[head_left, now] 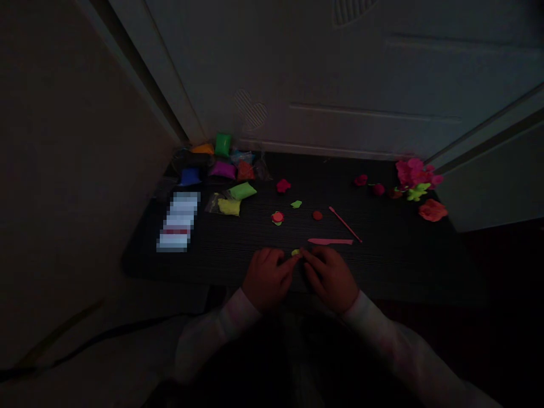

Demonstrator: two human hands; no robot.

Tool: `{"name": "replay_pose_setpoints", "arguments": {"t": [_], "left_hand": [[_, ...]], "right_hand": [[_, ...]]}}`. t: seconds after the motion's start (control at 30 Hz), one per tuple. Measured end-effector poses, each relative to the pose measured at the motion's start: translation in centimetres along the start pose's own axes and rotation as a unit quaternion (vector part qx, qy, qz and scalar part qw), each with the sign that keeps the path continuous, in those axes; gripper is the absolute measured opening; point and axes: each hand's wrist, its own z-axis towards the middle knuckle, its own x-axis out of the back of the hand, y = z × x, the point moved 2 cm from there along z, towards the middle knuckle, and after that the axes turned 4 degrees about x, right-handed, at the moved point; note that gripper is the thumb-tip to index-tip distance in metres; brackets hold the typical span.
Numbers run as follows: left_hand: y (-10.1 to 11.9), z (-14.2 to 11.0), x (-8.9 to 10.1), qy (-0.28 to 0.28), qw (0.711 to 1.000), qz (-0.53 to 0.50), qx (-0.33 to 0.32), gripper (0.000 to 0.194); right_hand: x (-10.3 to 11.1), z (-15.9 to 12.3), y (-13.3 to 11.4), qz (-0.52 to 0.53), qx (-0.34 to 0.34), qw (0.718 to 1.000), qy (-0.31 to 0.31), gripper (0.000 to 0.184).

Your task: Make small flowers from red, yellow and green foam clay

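In the dim head view, a small yellow piece of modelling clay [296,251] lies at the fingertips of both hands, close to the table's front edge. My left hand [267,279] is closed, with thumb and index finger pressed to the clay and the other fingers curled. From the other side, the fingertips of my right hand [332,279] meet the same piece; that hand is curled too. Just beyond lie a pink plastic clay knife [330,242] and a thin pink tool [345,224]. A reddish disc [317,215], a light green leaf-like piece [296,204] and a red-and-yellow round piece [277,217] sit farther back.
Several bags of coloured clay, among them a green one [223,145], fill the dark table's [238,260] back left. A blurred bright rectangle [178,222] lies at left. Pink flower shapes [416,173] and a coral one [433,210] stand at right. A white panel [297,73] rises behind.
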Motion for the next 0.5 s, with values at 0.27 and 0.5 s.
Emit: {"name": "replay_pose_setpoints", "arguments": {"t": [0.27, 0.5], "left_hand": [[-0.2, 0.2, 0.0, 0.002, 1.000, -0.010, 0.022, 0.030], [-0.5, 2.1, 0.0, -0.006, 0.995, -0.052, 0.083, 0.026]], "right_hand": [[0.2, 0.0, 1.2, 0.045, -0.003, 0.999, 0.016, 0.029], [0.1, 1.8, 1.9, 0.045, 0.016, 0.998, -0.030, 0.025]]}}
